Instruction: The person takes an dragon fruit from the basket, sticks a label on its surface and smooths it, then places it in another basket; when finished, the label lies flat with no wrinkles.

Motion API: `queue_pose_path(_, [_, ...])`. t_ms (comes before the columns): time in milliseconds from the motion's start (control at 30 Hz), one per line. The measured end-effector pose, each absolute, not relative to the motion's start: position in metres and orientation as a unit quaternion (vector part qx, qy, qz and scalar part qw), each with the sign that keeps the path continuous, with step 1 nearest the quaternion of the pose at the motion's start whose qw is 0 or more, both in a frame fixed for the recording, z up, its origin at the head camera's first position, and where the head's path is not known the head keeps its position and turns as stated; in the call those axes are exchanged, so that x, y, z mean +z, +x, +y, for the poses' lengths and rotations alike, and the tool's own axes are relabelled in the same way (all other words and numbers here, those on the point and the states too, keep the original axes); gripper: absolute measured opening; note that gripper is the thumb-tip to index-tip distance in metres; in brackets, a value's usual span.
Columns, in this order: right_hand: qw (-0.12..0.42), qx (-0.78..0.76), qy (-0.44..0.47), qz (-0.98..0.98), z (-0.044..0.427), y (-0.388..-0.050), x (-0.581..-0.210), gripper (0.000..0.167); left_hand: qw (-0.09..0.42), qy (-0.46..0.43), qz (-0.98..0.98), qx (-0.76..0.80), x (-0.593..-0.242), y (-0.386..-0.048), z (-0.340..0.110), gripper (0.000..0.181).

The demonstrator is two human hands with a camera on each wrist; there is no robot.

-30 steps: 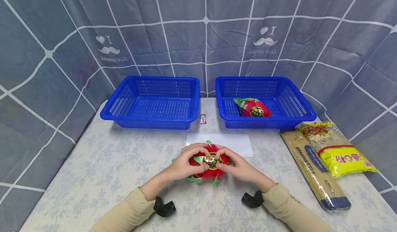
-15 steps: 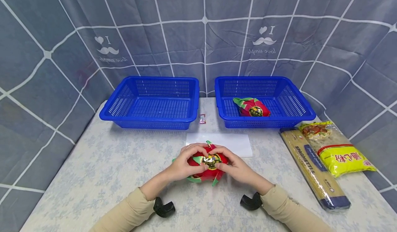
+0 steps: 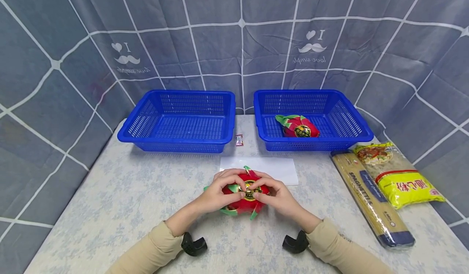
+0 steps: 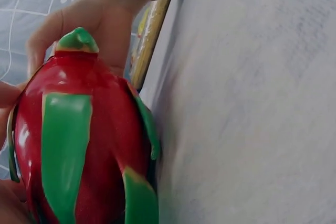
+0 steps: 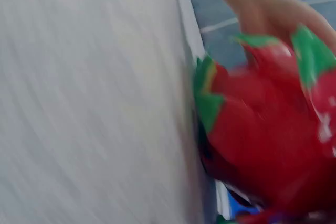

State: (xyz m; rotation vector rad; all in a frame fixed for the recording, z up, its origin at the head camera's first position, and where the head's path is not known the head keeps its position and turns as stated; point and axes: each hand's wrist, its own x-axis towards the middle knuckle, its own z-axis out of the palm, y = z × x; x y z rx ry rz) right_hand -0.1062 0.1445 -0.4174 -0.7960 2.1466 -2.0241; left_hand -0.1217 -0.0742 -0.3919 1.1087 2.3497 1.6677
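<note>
A red dragon fruit [image 3: 239,207] with green scale tips lies on the table in front of me. On its upper side is a black-and-gold sticker [image 3: 250,195], partly covered by fingertips. My left hand [image 3: 217,196] curls round the fruit's left side, thumb and index finger at the sticker's edge. From the right, my right hand [image 3: 281,197] holds the same fruit, its thumb and index tip also at the sticker. The left wrist view shows the fruit's smooth, glossy skin [image 4: 107,140] close up. In the right wrist view the fruit [image 5: 268,135] is blurred.
Behind stand two blue baskets: the left basket [image 3: 176,140] and the right basket [image 3: 311,144], which holds another dragon fruit [image 3: 298,127]. A small wrapped sweet [image 3: 239,140] lies between them. White paper [image 3: 271,168], spaghetti [image 3: 370,196] and a pasta bag [image 3: 399,176] lie nearby.
The right index finger and thumb have shifted slightly left over the sticker. The left hand and the fruit have stayed nearly in place.
</note>
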Motion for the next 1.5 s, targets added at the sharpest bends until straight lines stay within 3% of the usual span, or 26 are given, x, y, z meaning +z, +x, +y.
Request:
queue_pose_path(167, [0.010, -0.671, -0.225, 0.706, 0.135, -0.100, -0.420, 0.016, -0.018, 0.349, 0.770, 0.533, -0.378, -0.109, -0.068, 0.019])
queue_pose_path(267, [0.005, -0.655, -0.205, 0.727, 0.133, -0.099, -0.419, 0.015, -0.022, 0.346, 0.770, 0.536, -0.389, -0.114, -0.068, 0.021])
queue_pose_path(400, [0.024, -0.622, -0.204, 0.755, 0.136, -0.100, -0.416, 0.014, 0.003, 0.366, 0.759, 0.539, -0.404, -0.126, -0.075, 0.017])
queue_pose_path(667, [0.091, -0.611, -0.270, 0.738, 0.152, -0.112, -0.412, 0.024, 0.091, 0.348, 0.736, 0.574, -0.399, -0.130, -0.081, 0.013])
queue_pose_path(967, [0.039, -0.638, -0.230, 0.734, 0.140, -0.104, -0.411, 0.012, 0.003, 0.330, 0.759, 0.562, -0.404, -0.124, -0.073, 0.007])
queue_pose_path(1100, [0.038, -0.633, -0.219, 0.742, 0.137, -0.104, -0.410, 0.009, -0.008, 0.317, 0.762, 0.565, -0.404, -0.123, -0.070, 0.009])
queue_pose_path(1233, [0.081, -0.625, -0.235, 0.740, 0.143, -0.109, -0.406, 0.014, 0.006, 0.319, 0.752, 0.577, -0.403, -0.125, -0.070, 0.009])
queue_pose_path(1367, [0.124, -0.627, -0.256, 0.725, 0.151, -0.114, -0.402, 0.021, 0.052, 0.326, 0.737, 0.590, -0.400, -0.127, -0.073, 0.005])
queue_pose_path(1500, [0.125, -0.624, -0.268, 0.723, 0.152, -0.114, -0.401, 0.024, 0.092, 0.322, 0.722, 0.606, -0.398, -0.128, -0.076, 0.011])
